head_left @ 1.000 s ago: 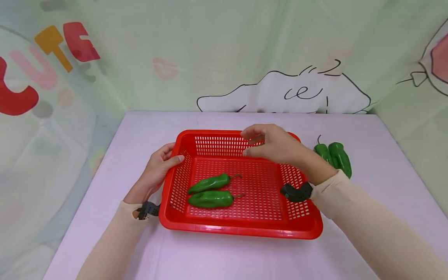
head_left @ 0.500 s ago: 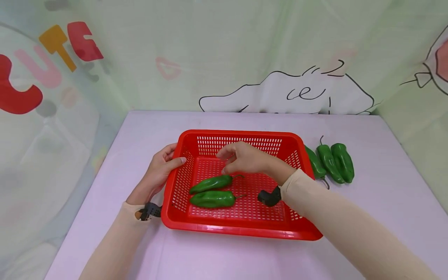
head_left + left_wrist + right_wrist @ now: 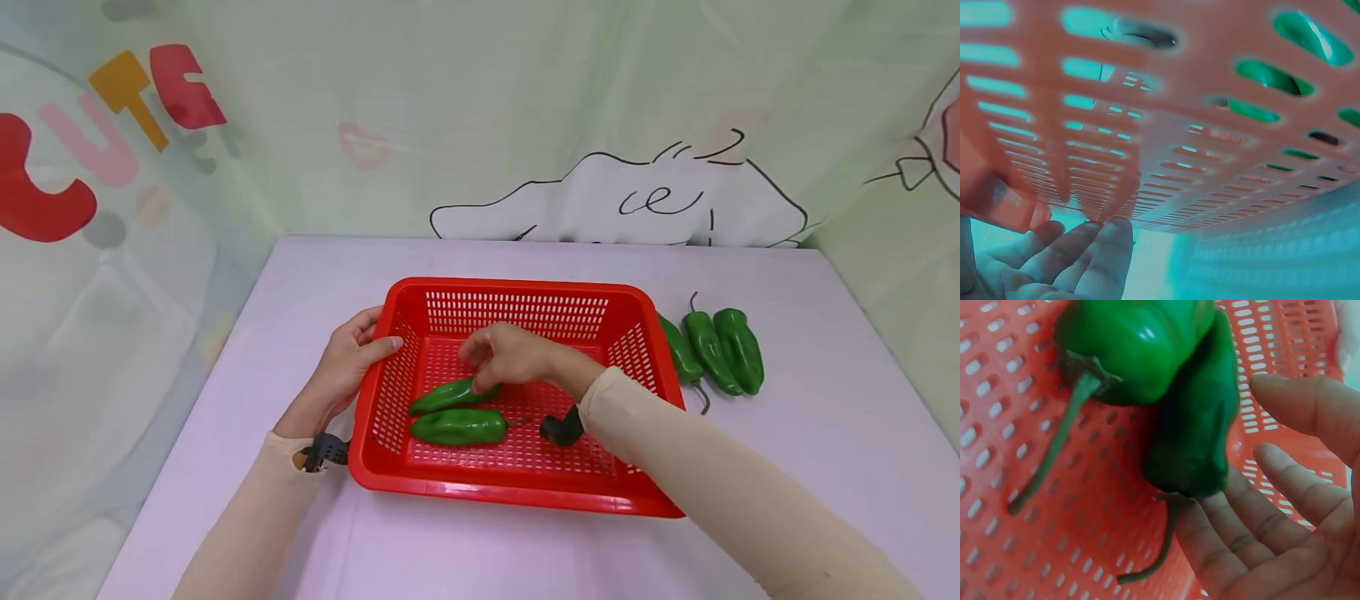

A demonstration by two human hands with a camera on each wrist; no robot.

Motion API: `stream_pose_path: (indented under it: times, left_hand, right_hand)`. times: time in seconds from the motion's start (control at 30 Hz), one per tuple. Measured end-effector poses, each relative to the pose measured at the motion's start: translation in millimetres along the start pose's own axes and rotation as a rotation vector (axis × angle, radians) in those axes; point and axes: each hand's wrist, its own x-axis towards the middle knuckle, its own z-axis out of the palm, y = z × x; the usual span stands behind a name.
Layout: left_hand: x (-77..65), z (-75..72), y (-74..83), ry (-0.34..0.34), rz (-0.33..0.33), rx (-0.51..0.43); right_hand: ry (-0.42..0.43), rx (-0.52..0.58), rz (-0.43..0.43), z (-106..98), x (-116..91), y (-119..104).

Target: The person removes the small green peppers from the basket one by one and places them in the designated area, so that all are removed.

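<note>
Two green peppers lie side by side on the floor of a red plastic basket (image 3: 517, 497): a back pepper (image 3: 442, 397) and a front pepper (image 3: 459, 427), stems to the right. Over the back one's stem end is my right hand (image 3: 510, 358), which hides the stem in the head view. In the right wrist view, the fingertips (image 3: 1216, 506) reach the stem end of that pepper, with the thumb apart from it. My left hand (image 3: 348, 362) grips the basket's left side, thumb over the rim and fingers along the outer wall.
Three more green peppers lie on the table to the right of the basket: a near one (image 3: 681, 352) partly behind the rim, a middle one (image 3: 711, 354) and an outer one (image 3: 739, 352). A printed curtain (image 3: 480, 125) encloses the table (image 3: 337, 262) at back and sides.
My right hand has come left and down from above the basket's back right to the back pepper. The left hand keeps its hold on the basket, and the peppers lie as before.
</note>
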Motion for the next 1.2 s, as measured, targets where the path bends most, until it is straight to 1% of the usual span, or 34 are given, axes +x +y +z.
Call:
stream_pose_path:
  times: [0.27,0.43,0.63,0.73,1.07,1.2]
  left_hand:
    - [0.5,-0.2,-0.7,0.002,0.003,-0.005]
    - [0.8,-0.1,-1.2,0.000,0.006,-0.004]
    - [0.2,0.5,-0.8,0.009,-0.003,0.001]
    - [0.5,0.6,-0.9,0.006,0.000,0.013]
    - [0.8,0.6,-0.6,0.006,-0.005,0.002]
    - [0.5,0.9,-0.3,0.002,-0.002,-0.001]
  right_hand:
    - [-0.015,-0.040,-0.016,7.1,4.4,1.2]
    - [-0.016,-0.071,-0.009,9.2,4.9,2.5]
    - [-0.025,-0.078,-0.012,10.2,4.4,2.5]
    - [-0.032,-0.072,-0.021,9.7,4.1,2.9]
    - [-0.086,0.007,-0.069,6.2,2.2,6.3]
    - [-0.066,0.032,-0.056,4.5,-0.8,5.5]
